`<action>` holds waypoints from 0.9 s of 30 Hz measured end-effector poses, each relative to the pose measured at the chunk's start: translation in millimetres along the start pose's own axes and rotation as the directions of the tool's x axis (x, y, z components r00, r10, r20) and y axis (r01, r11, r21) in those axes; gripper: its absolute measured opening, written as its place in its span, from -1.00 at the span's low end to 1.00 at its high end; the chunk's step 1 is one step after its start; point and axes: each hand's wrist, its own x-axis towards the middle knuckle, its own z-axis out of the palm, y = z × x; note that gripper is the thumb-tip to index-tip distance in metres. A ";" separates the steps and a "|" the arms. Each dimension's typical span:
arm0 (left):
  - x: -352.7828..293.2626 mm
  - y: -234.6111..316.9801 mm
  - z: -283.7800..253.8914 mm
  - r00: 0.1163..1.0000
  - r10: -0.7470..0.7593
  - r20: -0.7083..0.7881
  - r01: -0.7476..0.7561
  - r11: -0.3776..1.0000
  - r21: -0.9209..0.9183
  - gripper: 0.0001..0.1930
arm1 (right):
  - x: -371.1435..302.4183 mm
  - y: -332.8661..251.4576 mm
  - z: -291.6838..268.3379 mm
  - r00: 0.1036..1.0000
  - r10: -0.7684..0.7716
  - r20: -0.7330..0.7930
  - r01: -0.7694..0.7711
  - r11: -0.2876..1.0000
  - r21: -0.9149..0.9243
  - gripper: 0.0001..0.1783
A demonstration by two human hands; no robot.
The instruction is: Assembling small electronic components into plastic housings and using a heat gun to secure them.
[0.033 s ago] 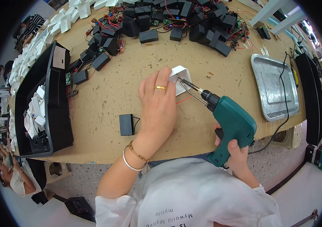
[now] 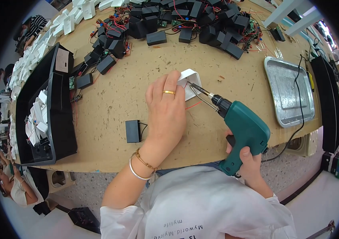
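Counter [image 2: 109, 91]: ran beneath everything being worked on; the piece in hand stood near its middle.
Heap of black boxes [image 2: 217, 34]: lay along the far side, tangled with wires and small boards.
Black bin [image 2: 62, 107]: stood at the left, with white parts inside.
Metal tray [image 2: 287, 89]: lay at the right, a dark cord crossing it.
Green soldering gun [image 2: 249, 123]: slanted in from the right, nose toward the shell.
Left grip [image 2: 165, 109]: closed over the left side of the white shell, steadying it; the back of the hand hid the exact pinch.
Right grip [image 2: 250, 161]: wrapped around the gun's handle, fingers near the trigger; whether it was pressed could not be told.
White shell [image 2: 188, 94]: sat beneath the left fingers, its open side facing the gun.
Lone black box [image 2: 132, 132]: lay left of the left wrist, apart from the heap.
Metal tip [image 2: 197, 88]: reached inside the shell; the step in hand appeared to be soldering there.
Red wire [image 2: 194, 105]: trailed just below the shell; the next move seemed to call for a motionless shell and fine tip control, clear of this wire and the fingers.
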 end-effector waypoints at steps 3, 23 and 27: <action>-0.2 -0.1 0.9 1.000 0.001 -0.004 -0.001 1.000 0.017 -0.84 | 1.8 -1.0 1.3 1.000 0.005 -0.004 -0.005 1.000 -0.003 -0.19; -0.1 0.2 2.2 1.000 0.012 -0.004 -0.012 1.000 0.013 -0.82 | 1.0 1.8 -0.7 1.000 0.000 -0.008 0.000 1.000 0.008 -0.18; -0.1 0.6 0.1 1.000 0.017 -0.009 -0.017 1.000 0.018 -0.80 | -2.9 6.0 -6.9 0.999 -0.044 0.021 0.043 0.998 0.044 -0.15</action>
